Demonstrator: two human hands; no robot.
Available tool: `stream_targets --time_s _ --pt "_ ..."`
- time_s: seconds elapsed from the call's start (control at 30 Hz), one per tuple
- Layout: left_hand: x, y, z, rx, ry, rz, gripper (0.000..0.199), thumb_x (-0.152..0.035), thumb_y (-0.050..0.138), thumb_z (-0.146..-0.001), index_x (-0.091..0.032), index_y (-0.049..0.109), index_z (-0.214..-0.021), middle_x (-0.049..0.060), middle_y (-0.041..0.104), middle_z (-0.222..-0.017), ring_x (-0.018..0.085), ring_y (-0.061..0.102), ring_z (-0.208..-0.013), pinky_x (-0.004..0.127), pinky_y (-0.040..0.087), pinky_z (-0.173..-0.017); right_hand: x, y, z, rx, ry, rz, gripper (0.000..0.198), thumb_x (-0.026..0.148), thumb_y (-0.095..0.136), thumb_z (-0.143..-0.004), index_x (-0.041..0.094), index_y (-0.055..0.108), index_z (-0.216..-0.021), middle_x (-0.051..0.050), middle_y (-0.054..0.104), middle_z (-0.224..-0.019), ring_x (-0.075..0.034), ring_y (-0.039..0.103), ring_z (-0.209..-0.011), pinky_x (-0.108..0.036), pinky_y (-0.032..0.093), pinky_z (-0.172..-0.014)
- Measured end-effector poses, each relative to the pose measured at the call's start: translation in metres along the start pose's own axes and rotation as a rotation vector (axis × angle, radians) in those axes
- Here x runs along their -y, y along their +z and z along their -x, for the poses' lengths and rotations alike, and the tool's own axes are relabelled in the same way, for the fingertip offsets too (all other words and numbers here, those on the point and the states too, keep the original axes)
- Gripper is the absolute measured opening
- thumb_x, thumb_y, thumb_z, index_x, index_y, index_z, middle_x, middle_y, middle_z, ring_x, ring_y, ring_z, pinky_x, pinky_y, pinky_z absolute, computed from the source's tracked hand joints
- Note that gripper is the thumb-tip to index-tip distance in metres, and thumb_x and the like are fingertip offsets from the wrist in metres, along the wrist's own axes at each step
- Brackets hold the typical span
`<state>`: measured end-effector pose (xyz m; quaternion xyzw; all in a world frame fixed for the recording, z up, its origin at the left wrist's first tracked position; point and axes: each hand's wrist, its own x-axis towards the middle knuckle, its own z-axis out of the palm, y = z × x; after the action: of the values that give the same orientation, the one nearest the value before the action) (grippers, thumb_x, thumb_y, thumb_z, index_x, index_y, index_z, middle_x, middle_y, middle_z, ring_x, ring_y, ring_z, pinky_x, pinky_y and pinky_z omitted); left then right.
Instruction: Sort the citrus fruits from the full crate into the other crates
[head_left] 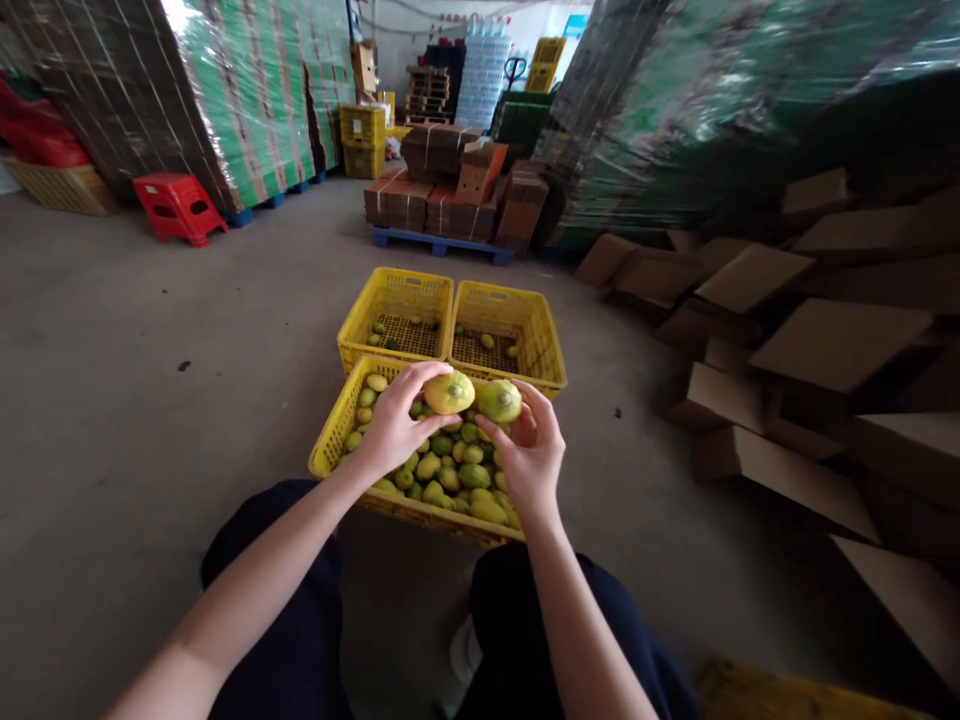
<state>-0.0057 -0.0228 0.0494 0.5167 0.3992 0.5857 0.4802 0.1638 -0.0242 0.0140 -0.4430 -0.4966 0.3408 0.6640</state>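
Up over the front crate (326, 435), the left hand (400, 425) pinches a yellow lemon (449, 393) between thumb and fingers, and the right hand (535, 450) grips a greener lemon (500, 400) the same way, close beside it. Many loose lemons (475, 475) lie in that crate; behind, the left rear crate (351, 325) and right rear crate (550, 335) contain a few each.

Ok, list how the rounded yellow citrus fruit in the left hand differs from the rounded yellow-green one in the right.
Colour: the yellow citrus fruit is mostly yellow; the yellow-green citrus fruit is visibly greener.
Position: the yellow one, in the left hand, appears slightly higher than the yellow-green one, in the right hand.
Shared: both have a nub facing the camera.
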Motion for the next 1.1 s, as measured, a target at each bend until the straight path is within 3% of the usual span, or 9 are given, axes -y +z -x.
stream_targets --time_s 0.3,0.43,0.57,0.73,0.83,0.93,1.1 --pt "-0.001 0.001 0.001 0.052 0.082 -0.092 0.042 -0.006 0.082 -0.063 -0.025 0.072 -0.099 0.007 0.064 -0.121 0.025 0.051 -0.127 0.034 0.035 -0.111 -0.001 0.001 0.008 0.029 -0.084 0.061 0.045 0.018 0.075 -0.071 0.033 0.066 -0.113 -0.003 0.064 -0.120 -0.025 0.057 -0.119 -0.045 0.045 -0.105" --pt "0.000 0.001 0.002 0.036 0.011 -0.030 0.045 -0.006 0.085 -0.058 -0.024 0.072 -0.096 0.008 0.065 -0.119 0.026 0.054 -0.123 0.031 0.040 -0.105 0.009 -0.001 0.011 0.007 -0.034 0.028 0.047 0.018 0.079 -0.065 0.031 0.067 -0.109 -0.004 0.066 -0.116 -0.025 0.059 -0.114 -0.044 0.047 -0.101" --pt "0.010 -0.002 -0.002 0.086 -0.113 0.075 0.056 -0.015 0.091 -0.051 -0.022 0.069 -0.101 0.006 0.068 -0.106 0.021 0.065 -0.098 0.027 0.050 -0.085 0.021 -0.006 0.012 0.042 0.116 -0.083 0.048 0.023 0.084 -0.060 0.030 0.065 -0.103 -0.001 0.069 -0.102 -0.023 0.065 -0.095 -0.041 0.052 -0.088" --pt "0.024 -0.001 -0.006 0.200 -0.442 0.318 0.052 -0.059 0.077 -0.067 -0.016 0.069 -0.094 0.009 0.071 -0.082 0.018 0.067 -0.070 0.023 0.049 -0.056 0.021 -0.009 0.014 0.082 0.428 -0.235 0.037 0.049 0.077 -0.069 0.027 0.065 -0.097 0.001 0.069 -0.080 -0.019 0.065 -0.068 -0.033 0.053 -0.059" --pt "0.028 0.003 -0.006 0.188 -0.595 0.309 0.054 -0.067 0.069 -0.071 -0.015 0.070 -0.086 0.008 0.070 -0.069 0.013 0.060 -0.050 0.023 0.046 -0.047 0.012 -0.007 0.014 0.122 0.525 -0.289 0.038 0.058 0.074 -0.070 0.023 0.064 -0.082 0.002 0.065 -0.064 -0.016 0.059 -0.051 -0.028 0.044 -0.042" --pt "0.032 0.006 -0.005 0.136 -0.648 0.227 0.052 -0.066 0.067 -0.074 -0.015 0.070 -0.082 0.007 0.068 -0.064 0.012 0.057 -0.046 0.023 0.047 -0.048 0.005 -0.007 0.013 0.153 0.597 -0.297 0.042 0.061 0.075 -0.067 0.022 0.062 -0.077 0.002 0.063 -0.057 -0.016 0.059 -0.046 -0.027 0.041 -0.038" --pt "0.038 0.006 -0.006 0.146 -0.610 0.171 0.055 -0.070 0.067 -0.071 -0.015 0.069 -0.079 0.007 0.067 -0.060 0.014 0.058 -0.046 0.024 0.046 -0.047 0.003 -0.009 0.011 0.148 0.652 -0.313 0.043 0.061 0.077 -0.064 0.022 0.061 -0.074 0.003 0.062 -0.054 -0.016 0.059 -0.045 -0.027 0.042 -0.037"
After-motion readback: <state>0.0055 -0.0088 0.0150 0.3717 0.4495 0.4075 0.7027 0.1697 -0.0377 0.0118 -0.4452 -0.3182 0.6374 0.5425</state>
